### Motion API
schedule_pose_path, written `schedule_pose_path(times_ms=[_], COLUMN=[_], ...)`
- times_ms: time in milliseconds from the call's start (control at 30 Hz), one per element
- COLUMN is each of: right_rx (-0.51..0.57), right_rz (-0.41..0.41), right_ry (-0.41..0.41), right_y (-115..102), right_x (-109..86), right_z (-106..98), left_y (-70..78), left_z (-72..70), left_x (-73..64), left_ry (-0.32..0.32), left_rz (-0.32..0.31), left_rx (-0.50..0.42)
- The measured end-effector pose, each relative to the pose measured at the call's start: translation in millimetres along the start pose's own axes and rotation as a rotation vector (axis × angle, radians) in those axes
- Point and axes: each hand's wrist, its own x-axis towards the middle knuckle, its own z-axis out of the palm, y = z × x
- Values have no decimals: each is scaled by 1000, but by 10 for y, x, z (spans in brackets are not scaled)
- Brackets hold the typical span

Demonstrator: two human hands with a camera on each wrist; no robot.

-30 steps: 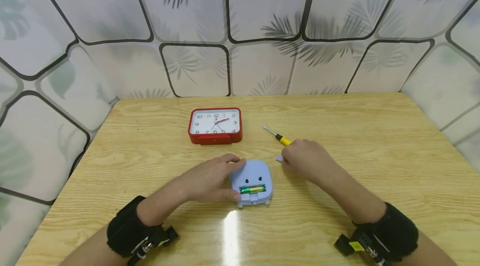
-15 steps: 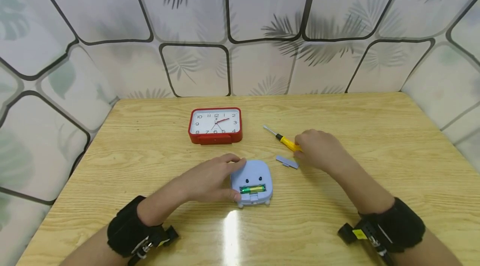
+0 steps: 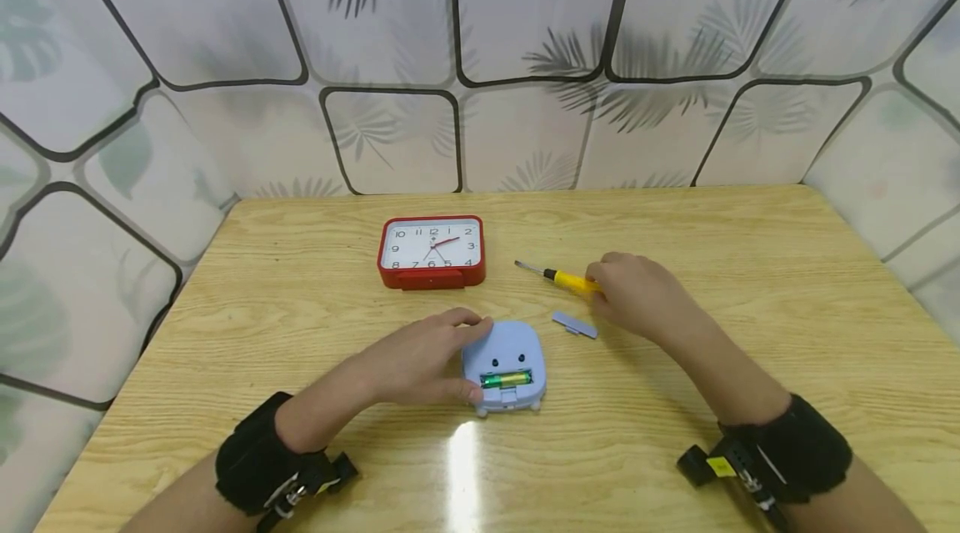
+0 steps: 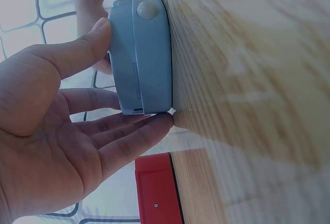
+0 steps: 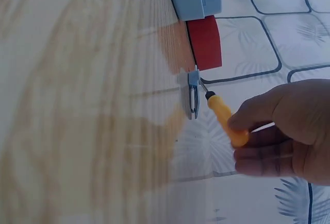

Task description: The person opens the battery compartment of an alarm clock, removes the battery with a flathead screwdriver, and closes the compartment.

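Note:
Face down on the table, a small light-blue device with rounded corners shows an uncovered battery compartment holding a green battery. My left hand grips its left side; in the left wrist view the thumb lies along one edge of the blue casing and the fingers reach around another. My right hand pinches the yellow handle of a screwdriver between thumb and fingers, its metal tip pointing left. Beneath that hand, a light-blue battery cover lies loose to the right of the device.
A red alarm clock with a white dial stands behind the device, left of the screwdriver tip. Behind the wooden table rises a patterned backdrop, which continues along both sides.
The right hand has drawn back from the battery cover, uncovering it, and taken hold of the screwdriver, whose tip has swung left and toward me. The left hand and the device have stayed put.

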Motion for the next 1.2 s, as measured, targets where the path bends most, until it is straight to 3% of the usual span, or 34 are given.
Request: schedule_pose_path(times_ms=[267,433,767,1200], right_rx=[-29,-46,-8,171], right_rz=[-256,-367,-470,-436], right_ry=[428,571,660,646], right_y=[-91,-152,-182,-236], right_x=[0,1,-4,-11], right_z=[-20,-58,-122,-121], left_y=[-1,2,-4,-13], left_z=[0,0,7,2], left_x=[7,8,10,17], left_ry=[-3,-4,-6,-12], left_rz=[-2,-4,-6,-9], left_rx=[1,-6,-3,5])
